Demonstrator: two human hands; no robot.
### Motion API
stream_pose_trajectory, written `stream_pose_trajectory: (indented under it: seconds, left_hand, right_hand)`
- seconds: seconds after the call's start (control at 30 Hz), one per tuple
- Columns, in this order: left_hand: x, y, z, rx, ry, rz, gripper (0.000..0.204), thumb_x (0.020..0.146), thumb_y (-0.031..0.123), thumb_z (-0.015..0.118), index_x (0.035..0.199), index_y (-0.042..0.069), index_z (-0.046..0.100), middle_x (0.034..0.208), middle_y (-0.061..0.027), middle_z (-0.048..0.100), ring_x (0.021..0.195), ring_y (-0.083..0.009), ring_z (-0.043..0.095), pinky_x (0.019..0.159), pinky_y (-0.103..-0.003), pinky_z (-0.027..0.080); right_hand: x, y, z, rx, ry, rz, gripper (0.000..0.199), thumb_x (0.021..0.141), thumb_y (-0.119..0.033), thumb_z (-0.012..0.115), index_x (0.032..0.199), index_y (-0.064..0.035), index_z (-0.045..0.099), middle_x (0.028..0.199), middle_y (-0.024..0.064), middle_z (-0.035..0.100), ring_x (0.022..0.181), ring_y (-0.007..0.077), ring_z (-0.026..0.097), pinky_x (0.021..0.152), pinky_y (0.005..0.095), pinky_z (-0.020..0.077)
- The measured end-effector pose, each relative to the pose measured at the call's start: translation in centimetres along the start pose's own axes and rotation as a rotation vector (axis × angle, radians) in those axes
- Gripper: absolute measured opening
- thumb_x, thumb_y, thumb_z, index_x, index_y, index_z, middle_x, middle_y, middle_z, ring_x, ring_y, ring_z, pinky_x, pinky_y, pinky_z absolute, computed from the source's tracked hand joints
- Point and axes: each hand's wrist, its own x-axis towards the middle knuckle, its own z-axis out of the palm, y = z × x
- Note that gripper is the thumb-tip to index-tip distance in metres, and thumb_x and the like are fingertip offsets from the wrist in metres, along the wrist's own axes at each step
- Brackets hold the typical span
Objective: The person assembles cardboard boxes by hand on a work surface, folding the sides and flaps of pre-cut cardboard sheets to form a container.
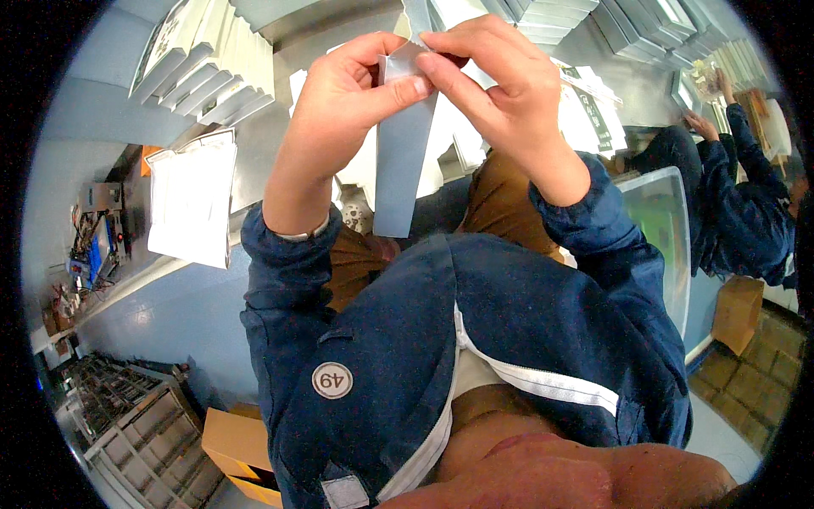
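So in the head view, we've got a long box (405,161), narrow and grey-blue, held up in front of the chest, with one end pointing down toward the lap. The left hand (343,97) has it gripped near the top, thumb laid across the front face, the other fingers mostly hidden behind. The right hand (509,85) is at the same top end, thumb and index finger close together in a narrow pinch on the edge; we can't really tell what its remaining fingers are doing.

Under and around the hands we see white flat cartons (589,114) on a metal table (259,148). Up left there's a row of white boxes (203,68) leaning together, and below them a paper stack (193,199) near the table edge. On our right, a clear bin (683,254) with something green inside sits between us and a co-worker (746,195) in a dark jacket. Lower left, we spot a cardboard box (237,445).
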Motion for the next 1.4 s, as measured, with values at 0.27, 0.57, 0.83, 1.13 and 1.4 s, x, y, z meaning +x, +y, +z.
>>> stream_pose_trajectory:
  seconds: [0.27, 0.57, 0.83, 1.13, 1.4]
  left_hand:
    - [0.1, -0.5, 0.4, -0.062, -0.042, -0.088, 0.039, 0.090, 0.005, 0.075, 0.126, 0.001, 0.062, 0.114, -0.0062, 0.071, 0.104, -0.0142, 0.067, 0.094, -0.029, 0.052]
    - [0.0, -0.2, 0.3, -0.016, 0.006, -0.040, 0.042, 0.089, 0.003, 0.075, 0.124, -0.001, 0.052, 0.099, -0.0078, 0.069, 0.089, -0.0114, 0.066, 0.076, -0.025, 0.052]
    - [-5.1, -1.6, -3.1, 0.107, 0.089, -0.112, 0.028, 0.086, -0.014, 0.066, 0.108, 0.003, 0.061, 0.110, -0.0035, 0.066, 0.099, -0.0109, 0.063, 0.084, -0.025, 0.052]
    - [-7.7, -5.9, -4.3, -0.150, 0.093, -0.042, 0.035, 0.075, -0.018, 0.056, 0.100, 0.006, 0.056, 0.119, -0.0058, 0.060, 0.102, -0.0143, 0.059, 0.086, -0.026, 0.048]
    - [-6.0, -6.1, -3.6, 0.115, 0.139, 0.197, 0.014, 0.096, 0.006, 0.065, 0.090, 0.008, 0.054, 0.104, -0.0062, 0.058, 0.095, -0.0161, 0.057, 0.090, -0.030, 0.046]
  right_hand:
    - [-0.3, 0.4, 0.5, -0.128, 0.091, -0.116, 0.016, 0.080, -0.009, 0.080, 0.092, -0.0043, 0.073, 0.079, 0.0077, 0.065, 0.067, 0.0230, 0.063, 0.061, 0.0341, 0.0491]
    - [-0.2, -0.2, 0.2, -0.162, -0.010, -0.079, 0.016, 0.079, -0.012, 0.081, 0.087, -0.0067, 0.069, 0.077, 0.0062, 0.063, 0.067, 0.0245, 0.061, 0.060, 0.0356, 0.0451]
    - [-3.0, 0.8, -1.9, 0.028, -0.012, 0.097, 0.025, 0.084, -0.015, 0.081, 0.104, -0.0042, 0.071, 0.090, 0.0058, 0.068, 0.078, 0.0166, 0.063, 0.067, 0.0281, 0.0470]
    - [-7.2, 7.6, -0.1, 0.732, -0.116, 0.778, 0.057, 0.085, -0.033, 0.086, 0.128, -0.0030, 0.064, 0.099, 0.0006, 0.063, 0.085, 0.0077, 0.057, 0.071, 0.0247, 0.0486]
    - [-8.1, 6.4, -3.6, 0.655, -0.195, 0.524, 0.020, 0.084, -0.011, 0.082, 0.098, -0.0021, 0.071, 0.095, 0.0009, 0.064, 0.086, 0.0074, 0.057, 0.075, 0.0221, 0.0468]
